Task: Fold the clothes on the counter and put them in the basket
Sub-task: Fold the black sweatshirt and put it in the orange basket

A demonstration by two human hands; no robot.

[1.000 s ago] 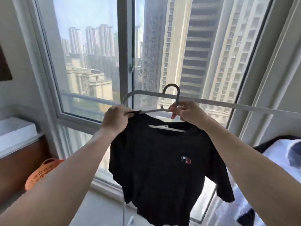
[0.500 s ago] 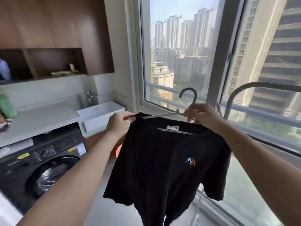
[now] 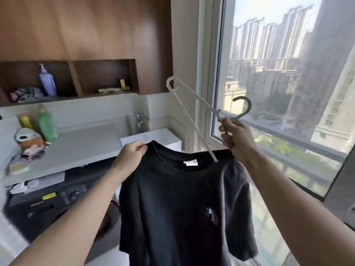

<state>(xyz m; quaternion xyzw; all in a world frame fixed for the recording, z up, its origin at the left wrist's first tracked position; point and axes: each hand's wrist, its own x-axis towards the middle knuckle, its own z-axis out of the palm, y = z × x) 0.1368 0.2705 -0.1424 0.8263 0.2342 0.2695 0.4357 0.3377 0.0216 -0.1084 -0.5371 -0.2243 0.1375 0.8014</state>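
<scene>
**Shirt in front, worktop left, window right**

The T-shirt (image 3: 178, 208) hangs in the middle foreground. The left grip (image 3: 132, 152) is at its left shoulder and the right grip (image 3: 235, 139) is above its right shoulder, around the hanger (image 3: 250, 107). The hanger rises tilted above the collar, with one end inside the neck opening. Behind and to the left, the worktop (image 3: 80, 148) lies over the washing machine (image 3: 57, 204), and the sink (image 3: 153, 135) adjoins its right end. Above, the shelf (image 3: 76, 96) holds a bottle (image 3: 47, 81) in its left compartment. The window (image 3: 288, 93) stands to the right.
</scene>
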